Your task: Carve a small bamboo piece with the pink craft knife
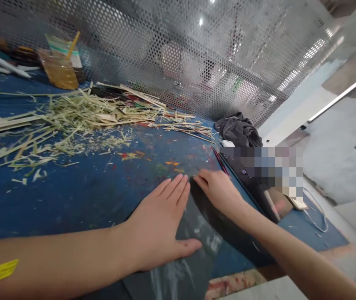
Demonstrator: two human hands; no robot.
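Observation:
My left hand lies flat, fingers stretched forward and thumb out to the side, on a dark grey sheet with whitish smears. To its right, my right hand is closed, its fingertips pressed together at the far end of the sheet. Whatever those fingertips pinch is too small or too hidden to make out. The sheet rests on the blue, paint-stained table and reaches toward its near edge. A shadow falls beneath my right hand and forearm.
Shredded plant strips and thin sticks lie behind my hands. A cup of amber liquid stands back left. On the right are a dark device with a lit display, pencils and dark cloth. Perforated metal closes the back.

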